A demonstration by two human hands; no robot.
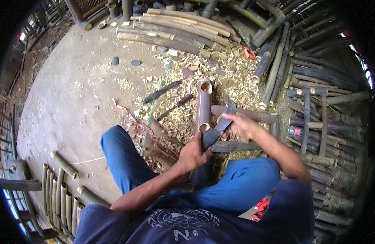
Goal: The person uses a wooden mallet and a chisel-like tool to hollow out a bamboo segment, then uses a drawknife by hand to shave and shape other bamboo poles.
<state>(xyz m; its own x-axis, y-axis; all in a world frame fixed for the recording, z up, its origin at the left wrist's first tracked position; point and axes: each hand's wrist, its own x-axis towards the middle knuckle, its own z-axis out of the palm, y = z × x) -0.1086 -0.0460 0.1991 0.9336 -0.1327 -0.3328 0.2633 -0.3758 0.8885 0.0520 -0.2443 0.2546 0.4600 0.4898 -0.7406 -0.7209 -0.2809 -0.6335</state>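
While the left hand [192, 154] closes around the dark handle end of a broad chopping blade [218, 127], fingers wrapped fully about it, the right hand [242, 125] grips the same blade higher up, near its upper part, with the fingers curled over the flat of the metal. The blade slants up and to the right between the two hands, its tip [230, 108] rising just past the right hand. Just to the left of the blade stands a short bamboo section [203, 106], its open cut end facing up at the far end and a second cut end lying right beside the left hand; whether the blade edge touches it cannot be told. A second bamboo piece [252, 115] lies crosswise behind the right hand, and a dark flat slat [232, 146] runs across beneath both wrists. The person sits with knees in blue trousers [126, 162] spread either side of the work. Pale wood chips [183, 118] litter the concrete floor [73, 101] around the section, with two dark tools [161, 92] lying among them. Long bamboo poles [175, 32] are stacked at the far side, more at the right [277, 69].
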